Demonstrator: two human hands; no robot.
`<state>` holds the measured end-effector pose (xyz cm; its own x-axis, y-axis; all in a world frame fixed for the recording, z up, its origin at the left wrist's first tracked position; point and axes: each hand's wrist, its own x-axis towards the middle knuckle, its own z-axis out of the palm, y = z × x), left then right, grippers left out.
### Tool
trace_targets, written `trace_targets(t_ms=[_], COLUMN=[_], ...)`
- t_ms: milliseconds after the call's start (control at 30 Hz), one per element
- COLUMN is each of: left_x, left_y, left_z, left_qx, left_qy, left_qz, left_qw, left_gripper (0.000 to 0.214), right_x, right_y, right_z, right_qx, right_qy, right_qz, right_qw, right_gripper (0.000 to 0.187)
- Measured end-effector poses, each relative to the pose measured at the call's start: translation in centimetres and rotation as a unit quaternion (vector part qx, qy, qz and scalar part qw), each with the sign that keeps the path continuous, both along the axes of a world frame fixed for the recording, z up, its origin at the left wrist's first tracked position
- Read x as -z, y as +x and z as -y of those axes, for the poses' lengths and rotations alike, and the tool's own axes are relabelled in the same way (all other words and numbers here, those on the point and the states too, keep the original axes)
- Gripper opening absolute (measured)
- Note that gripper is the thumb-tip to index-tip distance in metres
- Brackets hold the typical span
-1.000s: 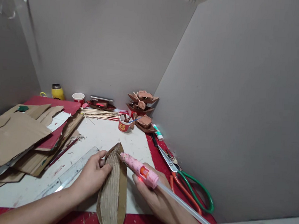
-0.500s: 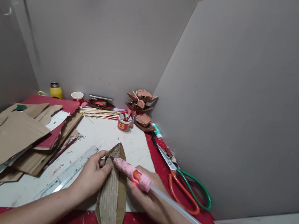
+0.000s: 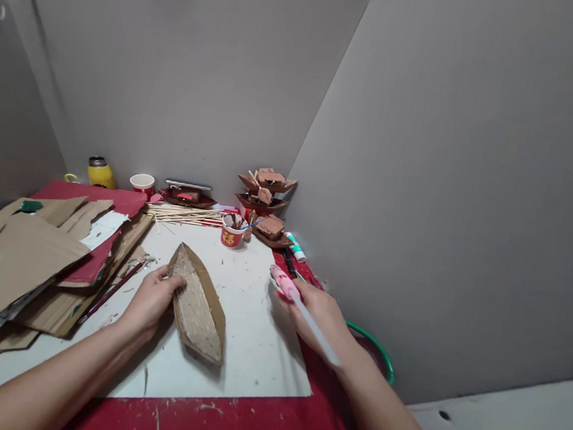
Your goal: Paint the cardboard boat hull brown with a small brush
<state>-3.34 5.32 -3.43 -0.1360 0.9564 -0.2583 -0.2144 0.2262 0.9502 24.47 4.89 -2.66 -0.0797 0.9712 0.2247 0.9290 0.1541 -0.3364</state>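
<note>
My left hand (image 3: 151,300) grips the left side of a cardboard boat hull (image 3: 201,308), thumb inside near its upper end. The hull is held tilted above the white board (image 3: 261,333), and its ribbed inner floor faces me. Off to the right, my right hand (image 3: 316,308) is closed round a pink glue gun (image 3: 285,283), with a clear glue stick (image 3: 314,330) running out of its back end. The gun's nozzle points up and left, apart from the hull. Green-handled scissors (image 3: 380,349) lie mostly hidden behind my right hand and forearm.
Cardboard sheets (image 3: 27,252) are piled at the left. Wooden sticks (image 3: 186,215), a red paper cup (image 3: 233,232), finished model boats (image 3: 267,190), a white-and-green tube (image 3: 295,248) and a yellow bottle (image 3: 100,173) stand or lie along the back. Grey walls enclose the table.
My right hand has drawn the glue gun away from the hull, up and to the right. My left hand has moved left with the hull and turned it. The metal ruler is now out of sight.
</note>
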Motion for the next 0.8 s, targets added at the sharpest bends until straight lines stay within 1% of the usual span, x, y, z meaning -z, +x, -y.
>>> trace_targets(t_ms=[100, 233, 333, 433, 500, 533, 600, 633, 700, 800], left_x=[-0.1, 0.0, 0.2, 0.4, 0.5, 0.5, 0.5, 0.5, 0.5, 0.5], left_y=[-0.4, -0.7, -0.9, -1.0, -0.9, -0.8, -0.5, -0.4, 0.1, 1.0], left_z=[-0.6, -1.1, -1.3, -1.2, -1.0, -0.9, -0.5, -0.3, 0.2, 1.1], left_qx=[-0.020, -0.040, -0.045, -0.043, -0.045, -0.046, -0.044, -0.042, -0.035, -0.020], left_qy=[-0.030, -0.040, -0.040, -0.042, -0.042, -0.040, -0.037, -0.036, -0.041, -0.054], left_qz=[0.005, 0.018, 0.033, 0.050, 0.061, 0.067, 0.079, 0.083, 0.090, 0.097], left_qw=[0.999, 0.998, 0.998, 0.997, 0.996, 0.996, 0.995, 0.995, 0.994, 0.994], left_gripper=[0.016, 0.020, 0.024, 0.025, 0.025, 0.025, 0.026, 0.026, 0.026, 0.025], right_x=[0.2, -0.2, -0.4, -0.6, -0.8, -0.9, -1.0, -1.0, -0.8, -0.1], right_y=[1.2, 2.6, 3.8, 5.1, 5.4, 5.3, 4.5, 3.8, 2.1, -0.4], right_z=[-1.2, -2.0, -2.4, -2.6, -2.4, -2.1, -1.5, -1.1, -0.2, 1.0], right_qx=[0.069, 0.126, 0.142, 0.142, 0.138, 0.133, 0.108, 0.083, -0.002, -0.152], right_qy=[-0.071, -0.115, -0.133, -0.139, -0.120, -0.100, -0.044, -0.015, 0.019, 0.007], right_qz=[0.072, 0.117, 0.124, 0.118, 0.104, 0.092, 0.055, 0.032, -0.015, -0.061], right_qw=[0.992, 0.978, 0.973, 0.973, 0.978, 0.982, 0.992, 0.996, 1.000, 0.986], right_gripper=[0.022, 0.026, 0.028, 0.029, 0.030, 0.032, 0.035, 0.039, 0.043, 0.055])
